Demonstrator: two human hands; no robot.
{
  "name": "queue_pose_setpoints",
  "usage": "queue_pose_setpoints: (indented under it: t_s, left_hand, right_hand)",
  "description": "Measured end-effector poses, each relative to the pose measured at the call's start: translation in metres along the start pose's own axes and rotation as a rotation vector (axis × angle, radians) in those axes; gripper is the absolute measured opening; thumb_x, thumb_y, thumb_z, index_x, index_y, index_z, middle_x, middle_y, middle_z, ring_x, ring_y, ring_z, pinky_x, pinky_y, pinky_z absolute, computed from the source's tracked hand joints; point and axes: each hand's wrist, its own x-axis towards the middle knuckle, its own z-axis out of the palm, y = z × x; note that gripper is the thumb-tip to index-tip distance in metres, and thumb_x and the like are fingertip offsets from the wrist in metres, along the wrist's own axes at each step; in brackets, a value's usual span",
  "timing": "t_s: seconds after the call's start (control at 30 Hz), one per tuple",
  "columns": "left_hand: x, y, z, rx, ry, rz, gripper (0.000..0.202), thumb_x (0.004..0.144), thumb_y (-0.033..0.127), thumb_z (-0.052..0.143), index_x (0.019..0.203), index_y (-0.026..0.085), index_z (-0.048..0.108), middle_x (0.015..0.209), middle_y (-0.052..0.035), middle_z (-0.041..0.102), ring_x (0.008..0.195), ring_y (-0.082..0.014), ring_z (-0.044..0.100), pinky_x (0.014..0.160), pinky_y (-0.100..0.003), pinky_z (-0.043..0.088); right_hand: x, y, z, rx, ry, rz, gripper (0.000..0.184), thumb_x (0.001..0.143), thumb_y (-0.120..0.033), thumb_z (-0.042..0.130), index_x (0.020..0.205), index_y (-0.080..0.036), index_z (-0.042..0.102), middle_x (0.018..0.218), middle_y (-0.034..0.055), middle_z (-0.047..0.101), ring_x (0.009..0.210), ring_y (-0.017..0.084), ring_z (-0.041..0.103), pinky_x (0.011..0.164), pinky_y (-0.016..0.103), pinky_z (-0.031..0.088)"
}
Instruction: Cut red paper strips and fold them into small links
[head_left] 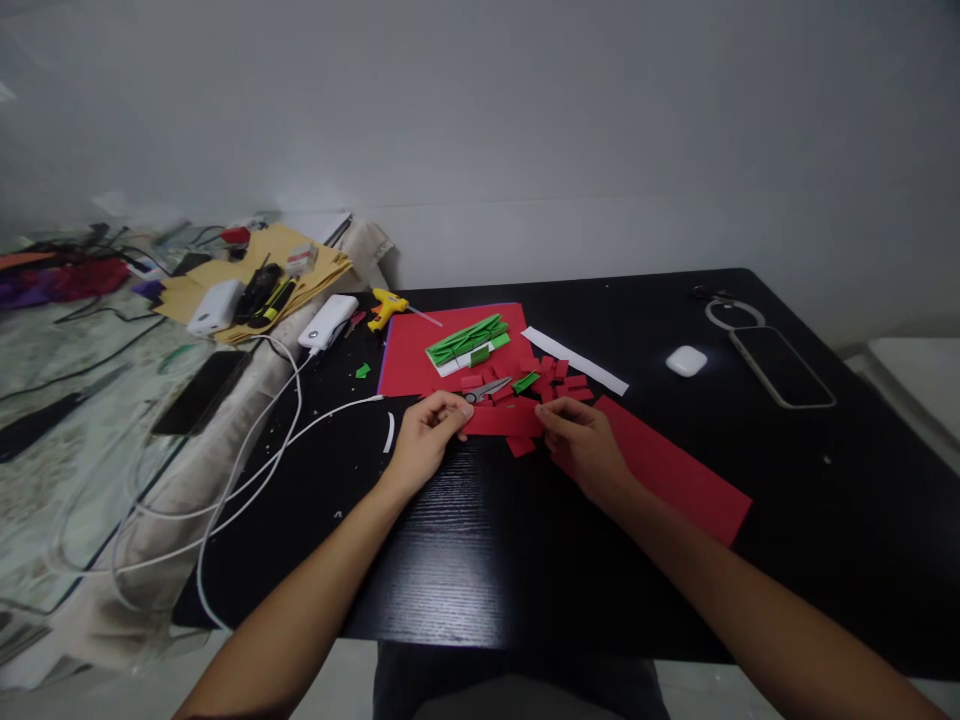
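Between my two hands a red paper strip (501,420) is stretched level above the black table. My left hand (429,436) pinches its left end, and my right hand (583,440) pinches the right end. Just behind the strip lie scissors (491,387), their handles partly hidden by my left hand. Small red paper pieces (555,370) are scattered around them, along with a little green folded piece (526,382). Farther back, folded green paper strips (469,340) rest on a red sheet (405,358). A large red paper piece (675,470) lies partly under my right forearm.
A yellow glue gun (388,308) stands at the back left, near a white power bank (328,322) with a trailing white cable (300,440). A white paper strip (576,360) lies behind my right hand. To the right are a white earbud case (686,361) and a phone (782,367).
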Motion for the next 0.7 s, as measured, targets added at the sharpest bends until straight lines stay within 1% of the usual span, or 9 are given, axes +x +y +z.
queue_pose_setpoints:
  t_s: [0.1, 0.17, 0.27, 0.37, 0.43, 0.5, 0.63, 0.7]
  left_hand:
    - [-0.0004, 0.0007, 0.0001, 0.001, 0.024, 0.009, 0.024, 0.079, 0.039, 0.077, 0.079, 0.017, 0.069, 0.070, 0.0012, 0.063, 0.057, -0.0104, 0.056, 0.059, -0.024, 0.045]
    - [-0.0007, 0.0007, 0.0002, 0.011, 0.034, 0.011, 0.023, 0.079, 0.039, 0.077, 0.079, 0.017, 0.069, 0.069, 0.0016, 0.062, 0.057, -0.0102, 0.056, 0.059, -0.023, 0.044]
    - [-0.0010, 0.0009, 0.0009, 0.032, 0.032, 0.012, 0.024, 0.080, 0.039, 0.076, 0.079, 0.016, 0.069, 0.068, 0.0019, 0.061, 0.056, -0.0100, 0.055, 0.058, -0.023, 0.044]
    - [-0.0011, 0.0010, 0.0013, 0.034, 0.038, 0.018, 0.025, 0.080, 0.039, 0.076, 0.079, 0.016, 0.069, 0.066, 0.0022, 0.061, 0.056, -0.0100, 0.055, 0.058, -0.022, 0.044]
    - [-0.0010, 0.0008, 0.0012, 0.029, 0.047, 0.024, 0.025, 0.079, 0.040, 0.077, 0.079, 0.016, 0.069, 0.066, 0.0021, 0.061, 0.056, -0.0100, 0.055, 0.058, -0.022, 0.045]
    - [-0.0008, 0.0006, 0.0010, 0.028, 0.053, 0.030, 0.026, 0.079, 0.040, 0.078, 0.079, 0.016, 0.069, 0.066, 0.0020, 0.061, 0.056, -0.0100, 0.054, 0.057, -0.022, 0.045]
    - [-0.0005, 0.0006, 0.0013, 0.019, 0.055, 0.042, 0.026, 0.078, 0.039, 0.078, 0.079, 0.015, 0.069, 0.066, 0.0019, 0.061, 0.056, -0.0099, 0.054, 0.057, -0.022, 0.045]
    - [-0.0005, 0.0008, 0.0017, 0.017, 0.055, 0.044, 0.024, 0.079, 0.038, 0.078, 0.080, 0.015, 0.069, 0.067, 0.0020, 0.061, 0.056, -0.0098, 0.054, 0.057, -0.022, 0.045]
  right_hand:
    - [0.0001, 0.0012, 0.0017, 0.026, -0.011, -0.008, 0.032, 0.075, -0.049, 0.078, 0.070, -0.020, 0.066, 0.058, -0.0036, 0.052, 0.051, 0.012, 0.047, 0.050, 0.026, 0.039]
    - [-0.0002, 0.0029, 0.0037, 0.057, -0.031, -0.012, 0.035, 0.076, -0.053, 0.077, 0.072, -0.019, 0.067, 0.065, -0.0021, 0.057, 0.055, 0.012, 0.052, 0.052, 0.026, 0.044]
    - [-0.0018, 0.0048, 0.0067, 0.067, -0.093, 0.015, 0.039, 0.076, -0.056, 0.076, 0.080, -0.018, 0.069, 0.075, 0.0005, 0.065, 0.061, 0.014, 0.060, 0.058, 0.027, 0.051]
    - [-0.0034, 0.0044, 0.0076, -0.008, -0.133, 0.041, 0.040, 0.075, -0.055, 0.079, 0.080, -0.016, 0.069, 0.071, 0.0029, 0.070, 0.061, 0.015, 0.065, 0.060, 0.028, 0.055]
    - [-0.0034, 0.0032, 0.0069, -0.054, -0.130, 0.049, 0.041, 0.074, -0.055, 0.079, 0.077, -0.015, 0.069, 0.070, 0.0053, 0.073, 0.061, 0.017, 0.068, 0.060, 0.028, 0.056]
    - [-0.0028, 0.0022, 0.0058, -0.062, -0.112, 0.058, 0.042, 0.073, -0.055, 0.081, 0.077, -0.015, 0.070, 0.073, 0.0075, 0.075, 0.064, 0.018, 0.071, 0.059, 0.028, 0.057]
    - [-0.0021, 0.0013, 0.0051, -0.017, -0.078, 0.085, 0.040, 0.068, -0.052, 0.085, 0.079, -0.015, 0.071, 0.080, 0.0087, 0.077, 0.070, 0.022, 0.075, 0.061, 0.030, 0.060]
    - [-0.0025, 0.0015, 0.0059, 0.006, -0.073, 0.096, 0.039, 0.068, -0.050, 0.086, 0.079, -0.015, 0.072, 0.080, 0.0085, 0.077, 0.072, 0.023, 0.076, 0.063, 0.031, 0.061]
